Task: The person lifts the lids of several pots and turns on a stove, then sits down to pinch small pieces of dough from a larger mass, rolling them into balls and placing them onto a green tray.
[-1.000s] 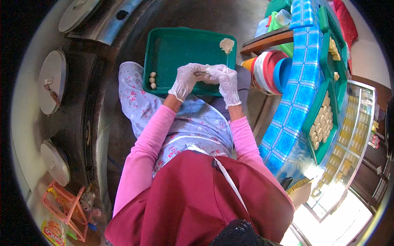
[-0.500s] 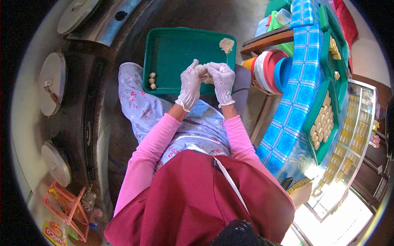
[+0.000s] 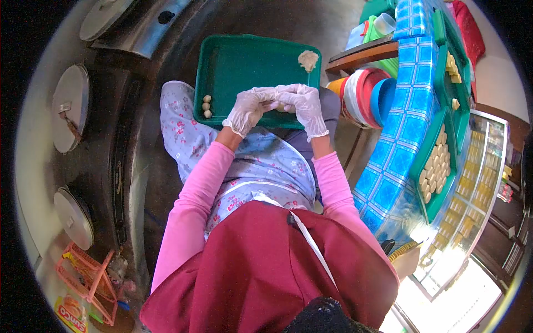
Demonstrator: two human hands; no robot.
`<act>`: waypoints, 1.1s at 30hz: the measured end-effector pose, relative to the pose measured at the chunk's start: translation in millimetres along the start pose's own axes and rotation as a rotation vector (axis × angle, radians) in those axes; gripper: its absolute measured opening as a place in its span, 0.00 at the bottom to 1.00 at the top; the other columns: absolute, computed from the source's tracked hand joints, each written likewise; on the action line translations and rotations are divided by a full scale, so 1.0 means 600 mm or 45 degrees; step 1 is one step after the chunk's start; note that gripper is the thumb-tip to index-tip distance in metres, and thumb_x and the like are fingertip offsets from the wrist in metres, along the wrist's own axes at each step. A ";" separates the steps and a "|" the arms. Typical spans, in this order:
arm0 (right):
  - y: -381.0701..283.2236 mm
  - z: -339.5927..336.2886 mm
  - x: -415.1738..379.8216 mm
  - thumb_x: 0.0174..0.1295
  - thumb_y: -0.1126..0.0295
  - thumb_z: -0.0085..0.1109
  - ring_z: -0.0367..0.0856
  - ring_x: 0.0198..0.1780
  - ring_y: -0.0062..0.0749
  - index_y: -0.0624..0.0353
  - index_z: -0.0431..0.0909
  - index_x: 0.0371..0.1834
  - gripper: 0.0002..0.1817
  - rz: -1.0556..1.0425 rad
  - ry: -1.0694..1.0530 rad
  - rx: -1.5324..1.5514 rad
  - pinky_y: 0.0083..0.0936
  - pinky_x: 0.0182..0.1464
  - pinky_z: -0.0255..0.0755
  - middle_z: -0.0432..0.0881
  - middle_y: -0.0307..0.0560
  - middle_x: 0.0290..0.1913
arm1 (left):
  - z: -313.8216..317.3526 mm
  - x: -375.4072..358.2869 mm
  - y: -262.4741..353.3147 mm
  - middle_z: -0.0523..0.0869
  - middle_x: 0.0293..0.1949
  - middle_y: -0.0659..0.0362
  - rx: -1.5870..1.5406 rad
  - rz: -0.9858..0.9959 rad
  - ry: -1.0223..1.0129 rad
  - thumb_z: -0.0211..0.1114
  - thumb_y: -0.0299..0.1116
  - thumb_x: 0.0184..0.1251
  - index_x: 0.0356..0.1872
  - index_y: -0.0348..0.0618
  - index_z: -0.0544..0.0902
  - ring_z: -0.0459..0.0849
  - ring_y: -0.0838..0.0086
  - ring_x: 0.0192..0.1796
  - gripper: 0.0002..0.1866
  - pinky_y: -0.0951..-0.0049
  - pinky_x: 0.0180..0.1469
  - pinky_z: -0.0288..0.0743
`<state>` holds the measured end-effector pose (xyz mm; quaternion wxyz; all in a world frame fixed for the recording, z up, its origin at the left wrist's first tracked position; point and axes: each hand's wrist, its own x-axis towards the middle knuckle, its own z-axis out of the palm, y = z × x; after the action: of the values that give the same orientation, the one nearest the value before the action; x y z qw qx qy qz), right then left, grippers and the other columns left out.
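Pretty hard to make out what's between the gloved left hand (image 3: 245,112) and gloved right hand (image 3: 306,107): just a sliver of a small pale dough piece (image 3: 286,108), mostly hidden by curled fingers, above the near right part of the green tray (image 3: 250,62). Fingers bent inward on both sides, tips meeting or nearly so around the dough; can't tell which ones actually pinch it. Near edge of the tray partly covered by the hands too. Metal lid (image 3: 105,18) at upper left, cut off by the view.

As for room, widest bare stretch from the middle of the tray to the far left corner. Three dough balls (image 3: 207,106) lined up along the left edge by the near left corner, irregular dough lump (image 3: 308,61) tucked into the far right corner, close to both edges.

Looks-wise, off-white and dull where visible, outline too covered to call.
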<state>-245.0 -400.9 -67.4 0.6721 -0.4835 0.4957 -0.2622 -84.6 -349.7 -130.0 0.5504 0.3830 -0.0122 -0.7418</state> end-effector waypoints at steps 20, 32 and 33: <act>0.073 0.069 0.063 0.54 0.77 0.66 0.85 0.27 0.29 0.70 0.82 0.46 0.15 0.044 0.086 0.422 0.22 0.28 0.79 0.87 0.51 0.37 | 0.010 -0.062 0.006 0.72 0.65 0.40 0.158 0.618 0.194 0.57 0.18 0.62 0.71 0.29 0.57 0.76 0.61 0.64 0.35 0.71 0.63 0.71; 0.082 0.258 0.150 0.54 0.72 0.60 0.80 0.30 0.30 0.61 0.83 0.34 0.07 -0.426 -0.381 -0.836 0.26 0.33 0.73 0.82 0.49 0.28 | -0.138 -0.178 0.197 0.76 0.59 0.39 -0.150 1.198 0.465 0.60 0.19 0.60 0.60 0.29 0.69 0.77 0.51 0.62 0.24 0.58 0.67 0.68; 0.103 0.276 0.155 0.54 0.71 0.59 0.80 0.27 0.37 0.60 0.80 0.28 0.05 -0.635 -0.252 -0.892 0.31 0.31 0.72 0.81 0.50 0.25 | -0.145 -0.189 0.205 0.76 0.60 0.39 -0.172 1.207 0.498 0.60 0.18 0.61 0.60 0.29 0.69 0.76 0.51 0.62 0.24 0.58 0.68 0.67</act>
<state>-65.8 -389.1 -155.4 0.4282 -0.8098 0.3560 -0.1850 76.9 -269.5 -74.7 0.8415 0.4305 -0.0336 -0.3246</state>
